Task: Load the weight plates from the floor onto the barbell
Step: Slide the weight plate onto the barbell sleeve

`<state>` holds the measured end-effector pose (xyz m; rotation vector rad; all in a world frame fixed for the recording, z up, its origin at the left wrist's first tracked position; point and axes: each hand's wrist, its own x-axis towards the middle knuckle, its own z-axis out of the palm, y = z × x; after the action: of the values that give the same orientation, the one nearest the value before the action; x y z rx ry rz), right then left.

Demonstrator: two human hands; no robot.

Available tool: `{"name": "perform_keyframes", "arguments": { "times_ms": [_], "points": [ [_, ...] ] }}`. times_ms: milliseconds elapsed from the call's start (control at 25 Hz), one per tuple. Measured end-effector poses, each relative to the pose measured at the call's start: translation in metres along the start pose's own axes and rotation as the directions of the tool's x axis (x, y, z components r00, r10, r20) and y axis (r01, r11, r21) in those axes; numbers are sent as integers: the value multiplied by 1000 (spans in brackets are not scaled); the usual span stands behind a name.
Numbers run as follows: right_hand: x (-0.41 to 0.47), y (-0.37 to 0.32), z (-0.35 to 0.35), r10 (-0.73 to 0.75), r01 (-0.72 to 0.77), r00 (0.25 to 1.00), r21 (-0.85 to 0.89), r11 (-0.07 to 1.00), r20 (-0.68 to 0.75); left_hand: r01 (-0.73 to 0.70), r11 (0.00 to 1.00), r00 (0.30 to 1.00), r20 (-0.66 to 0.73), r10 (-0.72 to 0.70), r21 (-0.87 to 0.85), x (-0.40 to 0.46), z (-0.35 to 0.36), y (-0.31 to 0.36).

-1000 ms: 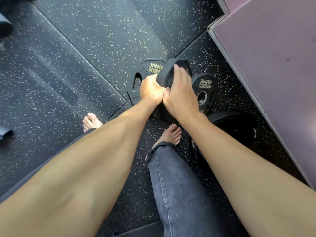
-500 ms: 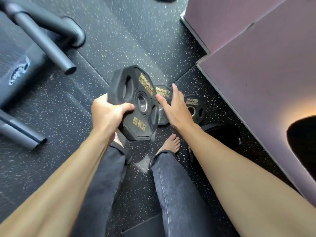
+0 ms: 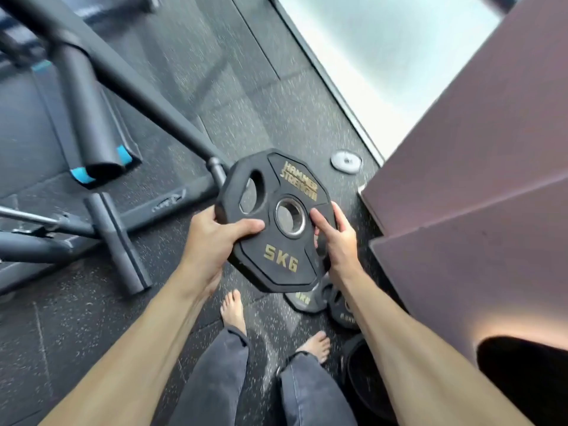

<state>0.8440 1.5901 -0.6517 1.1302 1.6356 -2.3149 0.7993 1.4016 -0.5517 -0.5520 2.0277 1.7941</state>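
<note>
Hands at the centre of the frame carry one black 5 kg weight plate (image 3: 278,221), lifted clear of the floor (image 3: 215,96) and tilted so that its gold lettering faces you. Your left hand (image 3: 212,238) grips the plate's left edge, thumb curled over the front face and fingers wrapped behind. Your right hand (image 3: 336,238) holds the right edge, its fingers laid on the face beside the steel-ringed centre hole.

Below the held plate, at lower centre right, two more black plates (image 3: 319,301) lie flat on the speckled rubber floor, partly hidden by your right forearm. A larger dark plate (image 3: 365,379) sits at the lower right, against the foot of the mauve wall (image 3: 476,179).

A small grey disc (image 3: 346,161) rests on the floor above the held plate, near the wall's corner. Dark metal tubes of a rack frame (image 3: 116,238) fill the left of the frame, one tube ending just beside the plate's upper left edge. Your bare feet (image 3: 235,312) and grey jeans (image 3: 221,379) show at the bottom centre.
</note>
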Motion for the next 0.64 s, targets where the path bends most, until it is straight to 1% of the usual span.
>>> {"name": "perform_keyframes", "arguments": {
  "times_ms": [120, 200, 240, 320, 400, 480, 560, 640],
  "points": [
    [-43, -75, 22, -198, 197, 979, 32, 980, 41, -127, 992, 988, 83, 128, -13, -36, -25, 69],
    [-81, -140, 38, -336, 335, 939, 29, 942, 76, -181, 982, 978, 94, 186, -63, -65, -39, 126],
    [-99, -172, 44, -411, 412, 905, 21, 911, 105, -199, 977, 975, 84, 205, -79, -80, -46, 153],
    [-144, -234, 61, -564, 571, 807, 12, 821, 173, -292, 955, 956, -4, 292, -52, -115, -61, 205],
    [-197, -290, 82, -687, 701, 691, 21, 712, 225, -413, 911, 905, -115, 409, -12, -157, -79, 251],
    [-251, -334, 105, -784, 805, 563, 40, 592, 262, -526, 851, 828, -230, 511, -4, -194, -100, 285],
    [-307, -363, 128, -859, 883, 442, 44, 468, 258, -616, 788, 741, -334, 582, 7, -232, -128, 314],
    [-361, -380, 151, -903, 927, 351, 44, 372, 249, -716, 698, 643, -374, 668, 14, -269, -159, 336]
  ]
}}
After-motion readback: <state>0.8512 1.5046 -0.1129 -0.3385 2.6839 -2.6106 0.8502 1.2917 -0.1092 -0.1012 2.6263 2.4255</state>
